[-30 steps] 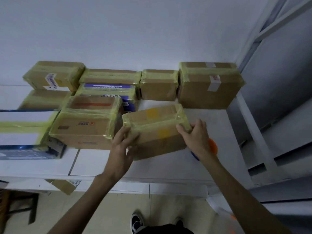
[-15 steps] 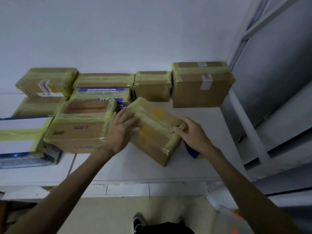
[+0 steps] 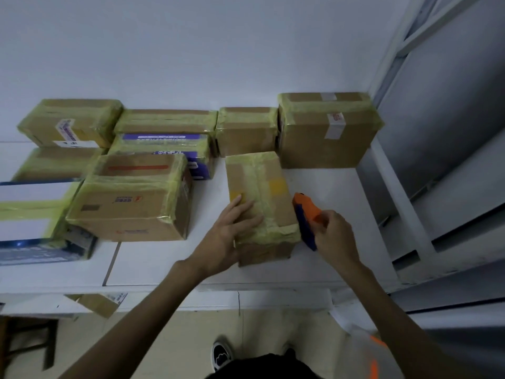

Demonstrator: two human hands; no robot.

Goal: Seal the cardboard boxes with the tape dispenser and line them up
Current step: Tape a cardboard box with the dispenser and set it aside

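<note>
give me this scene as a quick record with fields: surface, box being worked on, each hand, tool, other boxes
surface: white table
box in work: small taped box, long side pointing away from the person
left hand: flat on the box's top, fingers straight
right hand: grips the tape dispenser
tape dispenser: orange and blue, beside the box's right side
other boxes: taped, standing behind and to the left; large box at back right
</note>
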